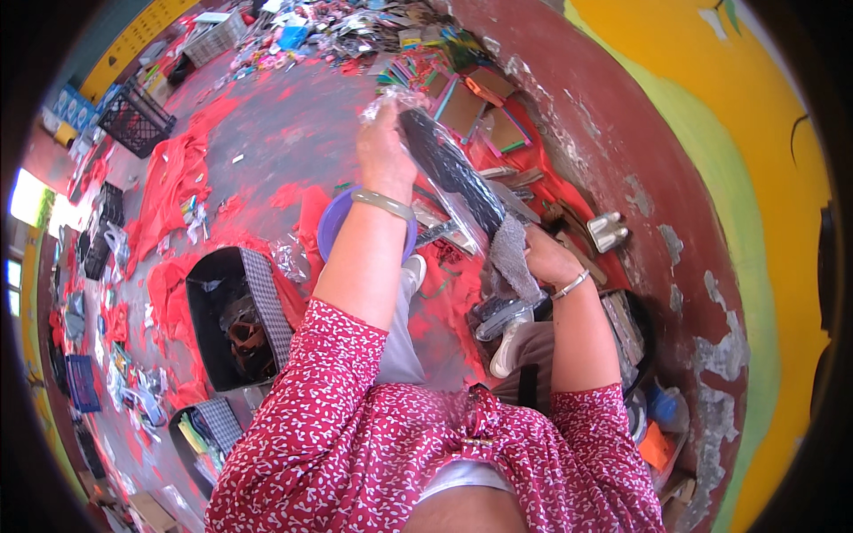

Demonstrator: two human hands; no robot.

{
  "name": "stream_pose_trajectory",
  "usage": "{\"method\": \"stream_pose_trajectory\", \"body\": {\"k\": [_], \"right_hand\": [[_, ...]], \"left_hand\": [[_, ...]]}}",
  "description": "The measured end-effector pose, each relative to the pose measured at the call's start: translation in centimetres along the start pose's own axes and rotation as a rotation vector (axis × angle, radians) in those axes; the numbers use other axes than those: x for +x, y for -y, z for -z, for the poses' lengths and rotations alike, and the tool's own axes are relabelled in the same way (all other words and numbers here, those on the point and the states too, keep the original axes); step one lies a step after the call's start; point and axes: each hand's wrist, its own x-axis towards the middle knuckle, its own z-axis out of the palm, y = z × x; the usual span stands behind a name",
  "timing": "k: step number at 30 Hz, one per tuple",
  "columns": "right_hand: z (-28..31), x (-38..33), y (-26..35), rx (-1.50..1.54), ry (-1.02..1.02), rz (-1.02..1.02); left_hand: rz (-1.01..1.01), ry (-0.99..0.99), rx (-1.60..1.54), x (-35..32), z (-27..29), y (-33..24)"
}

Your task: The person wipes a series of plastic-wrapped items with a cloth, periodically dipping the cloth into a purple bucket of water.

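Note:
Stretched between my hands is a long black item in a clear plastic bag (453, 173); its exact kind is hard to tell. My left hand (384, 149) grips the bag's upper end, fingers closed around the crumpled plastic. At the lower end, my right hand (549, 258) is closed beside a grey, mesh-like textured piece (510, 253), which hangs below the black item. The right fingers are partly hidden behind it. A purple basin (333, 226) lies below my left forearm, partly covered by it.
Notebooks and coloured strips (466, 107) lie along the red wall (613, 107). A black bin (209, 311) with a checked side holds dark items at left. Farther off are a black crate (135, 120), a grey crate (213, 40) and a large heap of small goods (346, 35). Red cloth (173, 178) covers parts of the floor.

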Motion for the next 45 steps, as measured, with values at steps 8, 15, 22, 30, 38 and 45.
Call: {"method": "stream_pose_trajectory", "body": {"k": [8, 15, 22, 30, 38, 45], "right_hand": [[-0.6, 0.2, -1.9, 0.544, -0.226, 0.021], [-0.9, 2.0, -0.9, 0.718, -0.346, 0.210], [-0.7, 2.3, -0.6, 0.583, -0.295, 0.127], [-0.5, 2.6, -0.2, 0.616, -0.291, 0.011], [-0.7, 2.1, 0.1, 0.705, -0.283, -0.064], [0.8, -1.3, -1.6, 0.561, -0.274, -0.069]], "left_hand": [[0.135, 0.207, -0.131, -0.1, -1.6, 1.1], [0.551, 0.296, -0.203, -3.3, -2.2, 6.6], [0.681, 0.233, -0.141, -3.5, -2.6, 6.2], [0.484, -0.001, -0.171, -2.6, -2.2, 6.2], [0.276, -0.170, -0.163, -2.3, -2.7, 5.7], [-0.090, -0.180, -0.259, 3.9, 1.4, -1.0]]}}
